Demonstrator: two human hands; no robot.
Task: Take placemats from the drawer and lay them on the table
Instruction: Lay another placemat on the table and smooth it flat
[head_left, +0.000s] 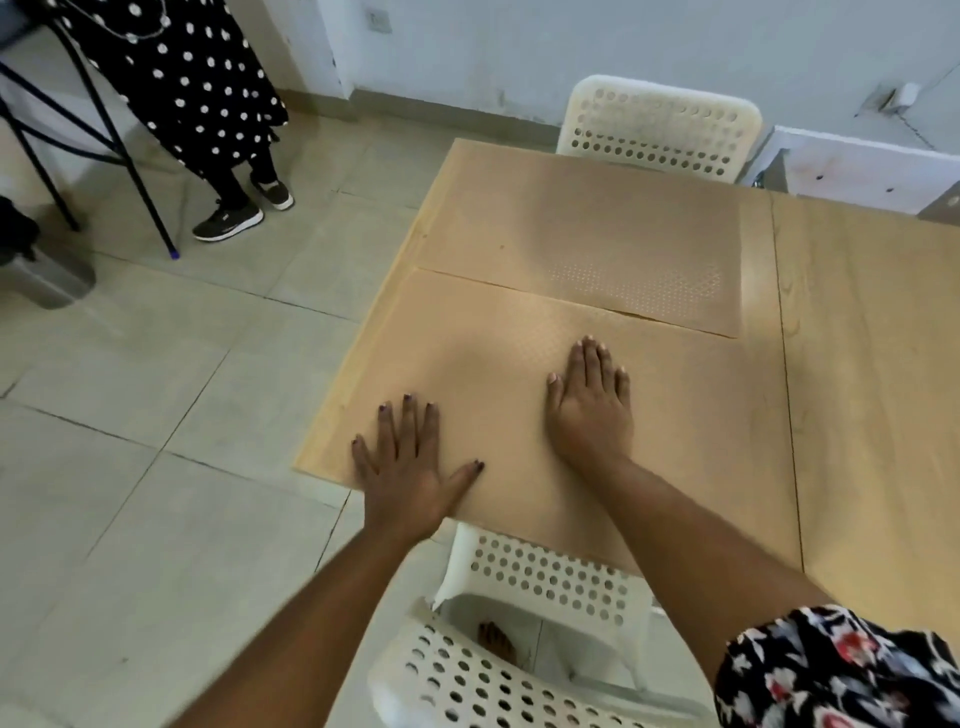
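Two tan textured placemats lie flat on the light wooden table (872, 374). The near placemat (691, 415) covers the table's front left part. The far placemat (582, 234) lies just behind it, their edges meeting. My left hand (408, 462) presses flat on the near placemat's front left corner, fingers straight and spread. My right hand (589, 408) lies flat on the middle of the same mat, fingers straight. No drawer is in view.
A white perforated chair (550, 577) stands tucked under the table's near edge below my arms. Another white chair (660, 124) stands at the far side. A person in a dotted dress (192, 78) stands at the back left by a black metal frame (98, 130).
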